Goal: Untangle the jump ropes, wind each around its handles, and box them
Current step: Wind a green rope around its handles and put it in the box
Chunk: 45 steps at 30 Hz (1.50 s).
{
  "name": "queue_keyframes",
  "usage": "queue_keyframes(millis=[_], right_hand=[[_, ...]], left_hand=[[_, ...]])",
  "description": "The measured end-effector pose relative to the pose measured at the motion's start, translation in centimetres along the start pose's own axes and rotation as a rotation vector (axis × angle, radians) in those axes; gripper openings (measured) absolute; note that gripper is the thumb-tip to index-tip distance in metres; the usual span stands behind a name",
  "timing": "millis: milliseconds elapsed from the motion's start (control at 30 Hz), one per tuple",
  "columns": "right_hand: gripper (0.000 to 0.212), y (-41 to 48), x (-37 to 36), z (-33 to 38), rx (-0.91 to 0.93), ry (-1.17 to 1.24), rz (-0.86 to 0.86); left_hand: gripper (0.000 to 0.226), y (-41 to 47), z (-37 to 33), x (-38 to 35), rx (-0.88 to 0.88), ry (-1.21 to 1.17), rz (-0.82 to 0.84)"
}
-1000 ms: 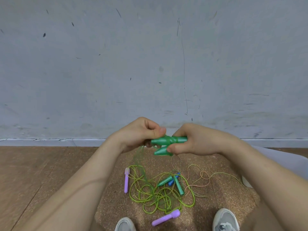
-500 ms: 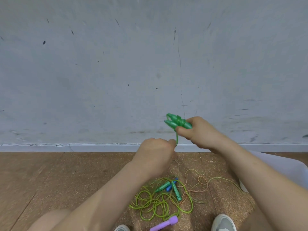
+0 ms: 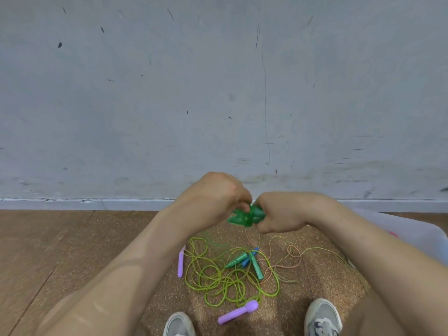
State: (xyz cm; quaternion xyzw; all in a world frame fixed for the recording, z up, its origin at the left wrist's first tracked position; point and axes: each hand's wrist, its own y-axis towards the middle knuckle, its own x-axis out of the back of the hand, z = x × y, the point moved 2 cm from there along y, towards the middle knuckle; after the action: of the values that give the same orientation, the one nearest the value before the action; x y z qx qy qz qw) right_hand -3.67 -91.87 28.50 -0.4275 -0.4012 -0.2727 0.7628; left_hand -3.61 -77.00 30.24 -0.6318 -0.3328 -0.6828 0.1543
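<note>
My right hand (image 3: 282, 214) grips a pair of green jump-rope handles (image 3: 244, 215) held side by side in front of me. My left hand (image 3: 213, 202) pinches the thin green cord at those handles; the cord trails down, blurred. On the floor below lies a tangle of yellow-green rope (image 3: 218, 277) with two teal handles (image 3: 255, 265), a blue handle (image 3: 249, 257) and a speckled orange cord (image 3: 291, 255). Two purple handles lie there, one on the left (image 3: 180, 264), one near my shoes (image 3: 238, 311).
A translucent plastic box (image 3: 412, 229) stands at the right, partly behind my right arm. A grey wall (image 3: 218, 93) rises close ahead. My two shoes (image 3: 322, 316) rest on the cork mat (image 3: 315, 282), with wooden floor (image 3: 36, 251) to the left.
Half a second ago my right hand held the green handles up high and my left hand was lower on the cord. Now both hands are together again at chest height.
</note>
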Motion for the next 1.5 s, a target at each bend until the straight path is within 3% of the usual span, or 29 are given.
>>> queue_keyframes(millis=[100, 233, 333, 433, 600, 700, 767, 800, 933, 1000, 1167, 1300, 1433, 1500], right_hand=[[0.041, -0.2, -0.5, 0.7, 0.031, -0.123, -0.003], [0.064, -0.9, 0.4, 1.9, 0.109, -0.091, -0.116], [0.048, -1.5, 2.0, 1.7, 0.173, 0.183, -0.224], [0.034, -1.8, 3.1, 0.5, 0.197, 0.608, -0.273], [0.029, -0.7, 2.9, -0.4, 0.1, 1.019, -0.317], [0.026, -0.3, 3.3, -1.7, -0.017, 1.107, -0.426], [0.019, -0.3, 3.4, -2.6, -0.115, 0.986, -0.483], [0.018, -0.2, 3.3, -2.9, -0.158, 0.877, -0.498], [0.03, 0.7, 2.2, -2.2, -0.246, 0.342, -0.5], [0.026, 1.0, 1.6, -1.4, -0.248, 0.156, -0.42], [0.02, 1.2, 0.2, 0.1, -0.148, -0.107, -0.25], [0.02, 0.4, 0.2, 1.3, -0.057, -0.164, -0.201], [0.038, -0.6, 0.6, 2.0, 0.076, -0.088, -0.153], [0.049, -1.1, 1.3, 1.9, 0.129, 0.088, -0.174]], left_hand=[[0.013, -0.3, 0.6, -0.6, 0.227, -0.257, 0.152], [0.009, -1.2, 2.0, -0.3, 0.505, -0.814, 0.134], [0.004, -1.6, 3.1, -0.7, 0.595, -1.28, 0.037], [0.007, -1.1, 3.0, -1.5, 0.64, -1.477, -0.041], [0.027, 0.0, 1.0, -3.0, 0.663, -1.318, -0.17], [0.019, -0.3, 0.4, -3.3, 0.606, -0.868, -0.054], [0.026, -0.6, -0.4, -3.1, 0.493, -0.279, 0.124], [0.026, -0.5, -1.1, -2.7, 0.414, -0.049, 0.135], [0.019, 0.0, -3.0, -0.7, 0.163, 0.291, 0.072], [0.016, 0.1, -3.2, -0.3, 0.057, 0.28, 0.101], [0.014, 0.1, -1.3, 0.1, -0.068, 0.126, -0.117], [0.021, -0.1, 0.5, 0.7, 0.078, -0.047, -0.099], [0.002, -1.0, 1.3, 0.4, 0.401, -0.663, -0.034], [0.01, -1.2, 1.8, 0.3, 0.483, -0.86, -0.024]])
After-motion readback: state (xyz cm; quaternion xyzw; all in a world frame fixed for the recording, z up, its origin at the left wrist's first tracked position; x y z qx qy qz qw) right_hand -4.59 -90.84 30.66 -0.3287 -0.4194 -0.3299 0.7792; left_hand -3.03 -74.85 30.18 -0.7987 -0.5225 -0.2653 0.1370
